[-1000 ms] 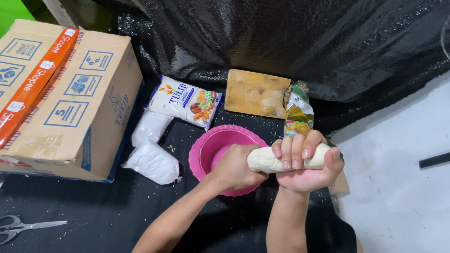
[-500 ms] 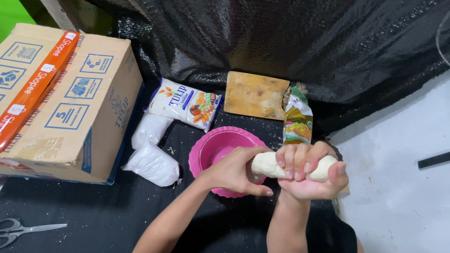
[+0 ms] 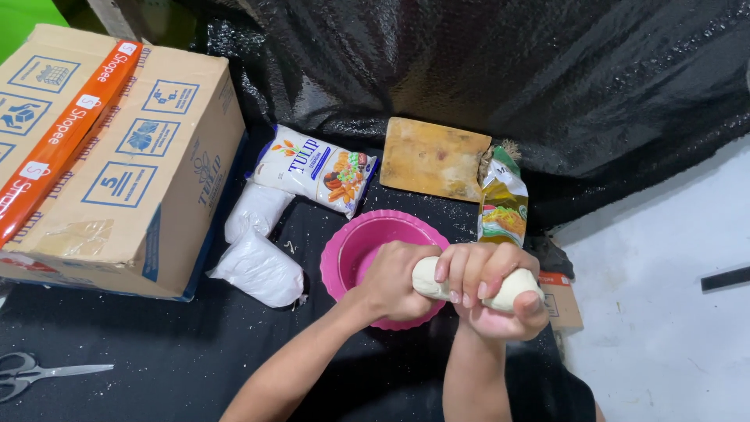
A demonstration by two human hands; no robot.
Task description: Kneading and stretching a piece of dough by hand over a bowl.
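From the head camera I saw both hands working a pale dough roll [image 3: 469, 285] just above the near rim of a pink bowl [image 3: 359, 242]. The right hand [image 3: 492, 301] was wrapped around the roll, fingers curled tight over its top and thumb beneath. The left hand [image 3: 394, 281] gripped the roll's left end, fingers closed on it. Compared with half a second earlier, the left hand had slid closer along the roll, and less dough showed between the hands. The bowl sat on a black sheet [image 3: 156, 367]. Behind it lay a wooden board [image 3: 433, 156], a printed white packet [image 3: 312, 168] and a green-yellow pouch [image 3: 502, 199]. Two white bags [image 3: 258, 266] lay left of the bowl, beside a cardboard box [image 3: 117, 164]. Scissors [image 3: 31, 371] lay at far left.
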